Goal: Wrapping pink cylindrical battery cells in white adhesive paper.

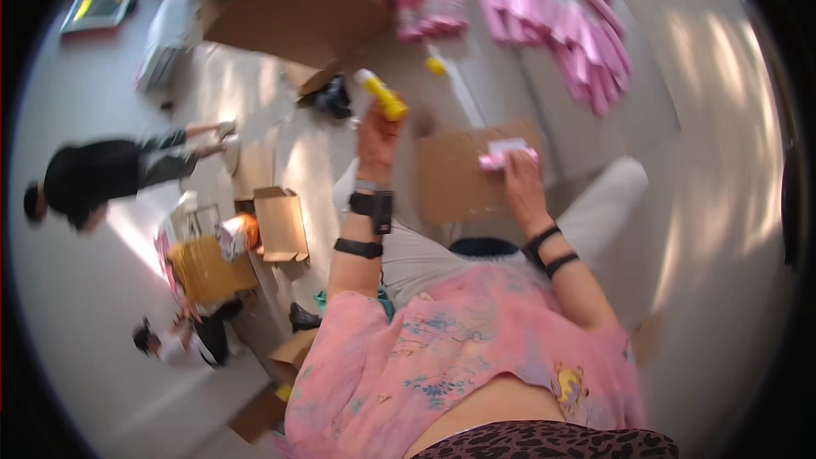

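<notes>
My left hand (379, 138) is raised and closed around a yellow tube with a white end (387, 100), possibly a small bottle; blur hides its exact kind. My right hand (524, 185) rests over a flat piece of brown cardboard (455, 183) in front of my knees. Its fingers are pressed onto a small pink packet (493, 161), which lies beside a white label or paper (508, 145) on the cardboard. Part of the packet is hidden under the fingers.
Several pink packets (586, 51) lie in rows beyond the cardboard, near a small yellow object (435, 66). A large cardboard box (297, 13) stands at the far left. Two people, one standing (93, 174) and one sitting (183, 347), are at left near more boxes (280, 225).
</notes>
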### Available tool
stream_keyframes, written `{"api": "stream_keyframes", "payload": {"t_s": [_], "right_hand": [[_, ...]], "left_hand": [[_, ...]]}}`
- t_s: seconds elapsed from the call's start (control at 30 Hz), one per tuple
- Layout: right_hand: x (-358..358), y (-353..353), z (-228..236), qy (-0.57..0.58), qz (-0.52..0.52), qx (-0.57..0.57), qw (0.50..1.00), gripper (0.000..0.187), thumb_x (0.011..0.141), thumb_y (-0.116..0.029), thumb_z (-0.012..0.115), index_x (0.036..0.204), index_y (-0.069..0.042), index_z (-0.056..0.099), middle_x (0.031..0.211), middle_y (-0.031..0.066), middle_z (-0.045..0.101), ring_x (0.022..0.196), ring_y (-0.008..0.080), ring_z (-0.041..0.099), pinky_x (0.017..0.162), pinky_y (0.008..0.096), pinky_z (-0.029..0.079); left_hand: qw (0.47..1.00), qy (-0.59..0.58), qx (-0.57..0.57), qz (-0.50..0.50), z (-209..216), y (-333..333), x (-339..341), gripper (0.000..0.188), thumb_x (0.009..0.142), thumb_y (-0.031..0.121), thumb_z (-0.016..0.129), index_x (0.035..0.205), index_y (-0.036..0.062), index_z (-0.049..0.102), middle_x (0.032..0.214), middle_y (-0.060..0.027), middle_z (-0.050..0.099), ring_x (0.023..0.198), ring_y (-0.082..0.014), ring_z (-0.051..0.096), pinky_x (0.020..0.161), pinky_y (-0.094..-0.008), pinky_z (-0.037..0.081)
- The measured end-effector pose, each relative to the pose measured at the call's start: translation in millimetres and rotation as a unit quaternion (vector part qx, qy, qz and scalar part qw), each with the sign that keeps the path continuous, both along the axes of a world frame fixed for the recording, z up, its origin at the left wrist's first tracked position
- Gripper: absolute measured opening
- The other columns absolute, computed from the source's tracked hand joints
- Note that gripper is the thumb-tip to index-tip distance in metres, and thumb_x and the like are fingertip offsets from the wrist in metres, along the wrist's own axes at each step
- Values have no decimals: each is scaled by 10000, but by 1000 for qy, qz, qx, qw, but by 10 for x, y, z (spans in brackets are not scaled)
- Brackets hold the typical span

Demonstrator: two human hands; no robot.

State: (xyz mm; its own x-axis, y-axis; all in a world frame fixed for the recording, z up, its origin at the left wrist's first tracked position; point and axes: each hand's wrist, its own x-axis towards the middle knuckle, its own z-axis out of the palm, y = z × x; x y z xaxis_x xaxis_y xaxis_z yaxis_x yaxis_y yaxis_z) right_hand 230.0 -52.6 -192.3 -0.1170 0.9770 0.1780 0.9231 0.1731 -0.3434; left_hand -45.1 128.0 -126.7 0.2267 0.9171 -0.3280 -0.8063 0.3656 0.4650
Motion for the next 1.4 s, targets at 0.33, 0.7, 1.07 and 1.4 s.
{"api": "stream_keyframes", "payload": {"t_s": [0.33, 0.7, 1.07, 1.4], "right_hand": [[37, -164, 0, -18, 32, -11, 999, 507, 924, 32, 529, 1430, 41, 494, 1413, 221, 488, 1360, 407, 454, 1171, 482, 381], [18, -99, 70, -15, 40, 4, 999, 493, 920, 29, 541, 1412, 37, 505, 1395, 215, 491, 1339, 411, 462, 1161, 486, 383], [78, -117, 5, -26, 37, 2, 999, 512, 902, -9, 609, 1400, 43, 498, 1396, 216, 488, 1325, 428, 461, 1140, 503, 395], [44, -132, 4, 51, 59, 14, 997, 537, 900, -113, 695, 1393, 1, 514, 1403, 198, 513, 1348, 406, 464, 1136, 497, 405]], "left_hand": [[657, 699, 246, 135, -351, 391, 503, 383, 776, 40, 810, 1123, 50, 649, 995, -172, 691, 886, -342, 680, 810, -404, 568], [625, 732, 221, 156, -656, 544, 588, 394, 743, 53, 834, 1086, 46, 640, 985, -162, 690, 923, -380, 653, 847, -471, 533], [589, 647, 477, -86, -329, -1179, 1296, 400, 896, 129, 632, 1273, 7, 574, 1206, -165, 611, 1146, -364, 579, 1031, -471, 457], [436, 749, 498, -34, -359, -1579, 1466, 309, 870, 156, 625, 1150, 26, 631, 1076, -97, 661, 1018, -268, 633, 893, -391, 534]]}}
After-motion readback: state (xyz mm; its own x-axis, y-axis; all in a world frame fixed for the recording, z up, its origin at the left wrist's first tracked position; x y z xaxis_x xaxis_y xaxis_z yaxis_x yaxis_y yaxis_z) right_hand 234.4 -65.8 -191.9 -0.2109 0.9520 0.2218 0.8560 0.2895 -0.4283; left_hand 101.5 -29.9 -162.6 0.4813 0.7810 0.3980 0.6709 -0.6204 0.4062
